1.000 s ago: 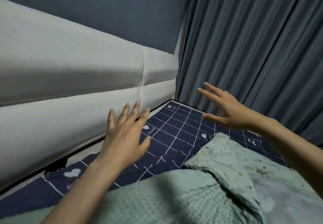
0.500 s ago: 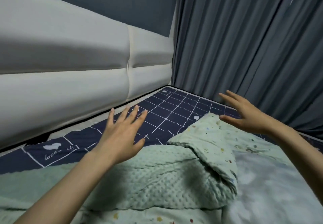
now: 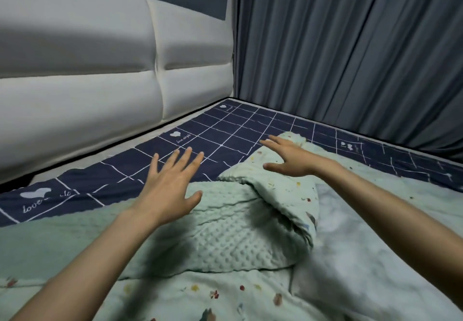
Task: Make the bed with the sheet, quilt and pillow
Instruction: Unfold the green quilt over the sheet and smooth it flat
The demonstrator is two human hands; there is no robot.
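Overhead, grey curtain point(image 3: 350, 52) and padded headboard point(image 3: 100, 70) border the navy sheet point(image 3: 225, 135).

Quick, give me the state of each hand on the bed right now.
Left hand: open, fingers spread, holding nothing, over the pale green dotted quilt.
Right hand: open, fingers straight, holding nothing, above the quilt's folded corner.

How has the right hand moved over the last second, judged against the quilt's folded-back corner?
Yes. The right hand has come down from above the sheet onto the quilt corner.
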